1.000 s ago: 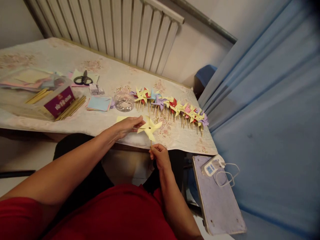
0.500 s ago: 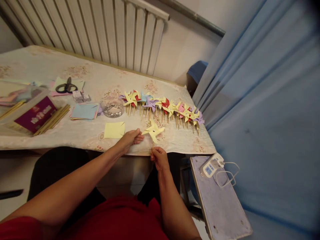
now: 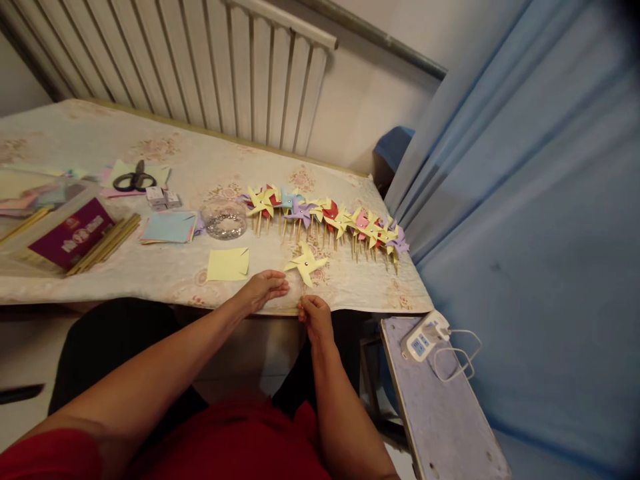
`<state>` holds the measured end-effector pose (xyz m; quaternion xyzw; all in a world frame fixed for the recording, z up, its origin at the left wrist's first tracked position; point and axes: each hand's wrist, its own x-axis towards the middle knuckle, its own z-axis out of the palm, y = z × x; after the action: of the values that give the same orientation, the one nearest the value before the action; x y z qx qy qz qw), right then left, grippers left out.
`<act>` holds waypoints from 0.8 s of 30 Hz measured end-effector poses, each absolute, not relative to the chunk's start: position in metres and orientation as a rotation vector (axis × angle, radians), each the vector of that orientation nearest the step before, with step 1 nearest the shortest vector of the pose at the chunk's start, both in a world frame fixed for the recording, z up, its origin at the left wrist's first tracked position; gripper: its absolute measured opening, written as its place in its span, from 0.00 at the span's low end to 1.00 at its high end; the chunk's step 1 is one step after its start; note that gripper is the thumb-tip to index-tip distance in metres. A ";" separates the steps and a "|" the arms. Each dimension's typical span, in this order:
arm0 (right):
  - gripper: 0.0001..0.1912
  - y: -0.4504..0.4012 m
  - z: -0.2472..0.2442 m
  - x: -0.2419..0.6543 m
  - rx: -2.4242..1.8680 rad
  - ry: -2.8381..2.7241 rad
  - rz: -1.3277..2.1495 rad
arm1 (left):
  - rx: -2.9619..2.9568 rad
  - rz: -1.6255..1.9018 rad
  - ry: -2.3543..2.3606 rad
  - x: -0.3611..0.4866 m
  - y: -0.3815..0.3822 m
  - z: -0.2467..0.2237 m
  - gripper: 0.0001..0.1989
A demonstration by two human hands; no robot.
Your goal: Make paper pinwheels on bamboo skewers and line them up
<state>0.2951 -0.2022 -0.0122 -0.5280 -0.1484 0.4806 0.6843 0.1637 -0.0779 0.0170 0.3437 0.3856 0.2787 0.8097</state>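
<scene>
Between my hands stands a pale yellow paper pinwheel [image 3: 307, 264] with a small pin at its centre. The fingers of my right hand [image 3: 316, 316] are pinched round its thin stick, just at the table's front edge. To the left, my left hand [image 3: 265, 288] has its fingers stretched out close below the pinwheel's left blade, holding nothing. Beyond them, finished pinwheels [image 3: 340, 219] in yellow, red, purple, pink and blue lie in a long row. A cut yellow paper square [image 3: 228, 265] lies left of my left hand.
Toward the left are a round clear tub of pins [image 3: 226, 224], a stack of blue and other paper squares [image 3: 170, 227], small boxes [image 3: 163, 198], black scissors [image 3: 135, 179] and a plastic box [image 3: 75, 230] with sticks. A power strip [image 3: 425, 337] rests on a side bench [image 3: 445, 413].
My left hand has drawn slightly down, off the pinwheel's blade tip, and its fingers have straightened. The blades have turned a little; my right hand keeps its pinch on the stick.
</scene>
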 end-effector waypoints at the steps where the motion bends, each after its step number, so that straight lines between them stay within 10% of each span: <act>1: 0.16 -0.202 -0.012 0.295 -1.190 -0.337 1.074 | 0.727 0.608 0.821 0.164 -0.077 0.017 0.09; 24: 0.13 -0.201 -0.014 0.292 -1.262 -0.411 1.013 | 0.744 0.688 0.821 0.177 -0.071 0.009 0.08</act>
<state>0.2918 -0.2007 -0.0142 -0.5603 -0.1826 0.4496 0.6713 0.1769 -0.0709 0.0092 0.3463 0.3822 0.3200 0.7947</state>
